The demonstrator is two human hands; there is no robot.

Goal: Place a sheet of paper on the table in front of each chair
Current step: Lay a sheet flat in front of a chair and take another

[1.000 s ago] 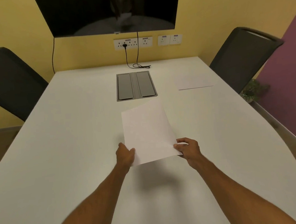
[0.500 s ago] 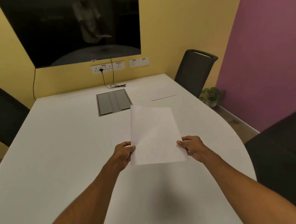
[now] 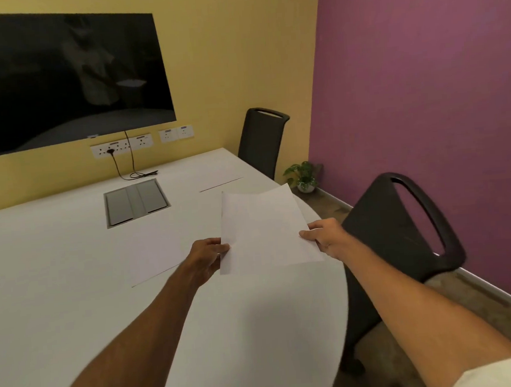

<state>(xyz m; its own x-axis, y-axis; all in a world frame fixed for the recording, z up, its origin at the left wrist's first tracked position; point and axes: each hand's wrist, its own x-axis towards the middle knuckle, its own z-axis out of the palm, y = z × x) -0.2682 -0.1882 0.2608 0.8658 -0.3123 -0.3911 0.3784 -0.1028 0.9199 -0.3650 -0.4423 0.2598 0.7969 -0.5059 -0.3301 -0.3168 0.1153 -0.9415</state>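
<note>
I hold a white sheet of paper [image 3: 262, 229] just above the white table [image 3: 58, 282], near its right edge. My left hand [image 3: 207, 257] pinches its lower left corner and my right hand [image 3: 324, 237] grips its right edge. The held sheet hovers level with the near black chair [image 3: 402, 228] on the right. A second sheet [image 3: 158, 248] lies flat on the table to the left of my left hand. A third sheet [image 3: 219, 174] lies in front of the far black chair [image 3: 262, 141].
A grey cable box [image 3: 135, 201] is set into the table's middle. A black screen [image 3: 64, 76] and sockets [image 3: 121, 145] with a cable hang on the yellow wall. A small potted plant [image 3: 303, 176] stands on the floor by the purple wall [image 3: 422, 91].
My view has swung to the right, bringing the near right chair into sight. The held sheet has moved right toward that table edge, and a flat sheet now shows beside my left hand.
</note>
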